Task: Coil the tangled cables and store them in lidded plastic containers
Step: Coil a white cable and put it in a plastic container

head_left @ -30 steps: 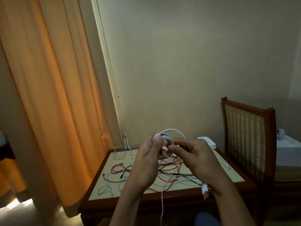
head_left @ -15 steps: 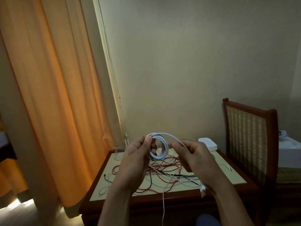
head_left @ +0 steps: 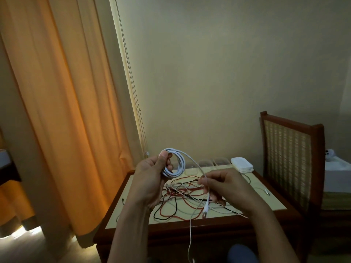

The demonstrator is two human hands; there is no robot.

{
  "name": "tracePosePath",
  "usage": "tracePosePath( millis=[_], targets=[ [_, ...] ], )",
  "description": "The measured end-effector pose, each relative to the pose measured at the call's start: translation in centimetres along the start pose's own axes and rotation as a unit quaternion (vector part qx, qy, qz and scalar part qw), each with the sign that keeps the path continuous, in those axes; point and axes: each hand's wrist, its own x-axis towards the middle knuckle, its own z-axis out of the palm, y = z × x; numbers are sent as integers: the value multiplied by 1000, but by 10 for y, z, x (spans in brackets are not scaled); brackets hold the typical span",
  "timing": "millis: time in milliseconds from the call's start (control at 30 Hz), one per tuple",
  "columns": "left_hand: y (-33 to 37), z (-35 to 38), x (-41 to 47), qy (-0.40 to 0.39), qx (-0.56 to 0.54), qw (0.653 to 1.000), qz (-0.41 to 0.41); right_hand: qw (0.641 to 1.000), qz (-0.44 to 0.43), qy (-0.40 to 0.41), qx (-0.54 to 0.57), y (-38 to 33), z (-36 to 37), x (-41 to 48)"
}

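- The left hand (head_left: 150, 173) pinches the coil (head_left: 175, 164) of white cable between thumb and fingers, upright above the worktop (head_left: 262, 204).
- The tail (head_left: 191, 162) leaves the coil's top and slants down to its right into the right hand (head_left: 224, 185), whose fingers curl round it. I'd judge that hand the one placed to feed the next loop.
- Lower right of the coil, a plug (head_left: 205, 211) dangles under the right hand.
- Beneath the coil lies the tangle (head_left: 180, 198) of red, black and white leads.
- Beyond the coil, clear containers (head_left: 220, 161) are dim and partly hidden by the hands. The white stack (head_left: 242, 165) beside them may be lids.
- A strand (head_left: 190, 234) drops below the coil, cut off by the frame; I can't tell whether it is the same cable.
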Motion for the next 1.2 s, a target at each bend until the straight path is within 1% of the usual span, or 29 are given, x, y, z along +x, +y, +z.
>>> tracePosePath(
  millis=[67,167,233,300,367,467,600,667,733,833,933,1033,1100,1200],
  targets=[
    [1,2,-1,-3,12,1000,-9,994,-17,104,-1,2,0,4],
    [-1,7,-5,-24,36,999,-32,970,-61,227,63,3,3,10],
    [-4,13,-11,-42,64,996,-43,953,-85,276,93,3,5,12],
    [-8,20,-15,-53,71,995,-50,941,-96,300,122,3,8,13],
    [-12,24,-18,-53,75,994,-50,938,-100,291,157,1,11,12],
    [-13,27,-19,-61,84,994,-45,936,-93,246,233,-5,15,10],
    [-11,28,-22,-78,75,993,-52,916,-57,178,355,-11,23,7],
    [-10,28,-21,-76,72,993,-52,914,-40,167,368,-12,25,7],
    [-11,28,-21,-71,71,994,-49,931,-34,156,329,-11,27,7],
    [-12,28,-20,-65,59,995,-45,953,-48,106,279,-13,31,5],
    [-13,26,-20,-50,74,996,-32,968,-18,78,237,-23,26,1],
    [-13,27,-20,-30,97,995,-14,991,-27,53,116,-29,24,-4],
    [-14,28,-19,-26,111,993,-1,996,-30,25,84,-31,30,-6],
    [-12,27,-19,-22,138,990,25,998,-20,59,6,-33,37,-5]
  ],
)
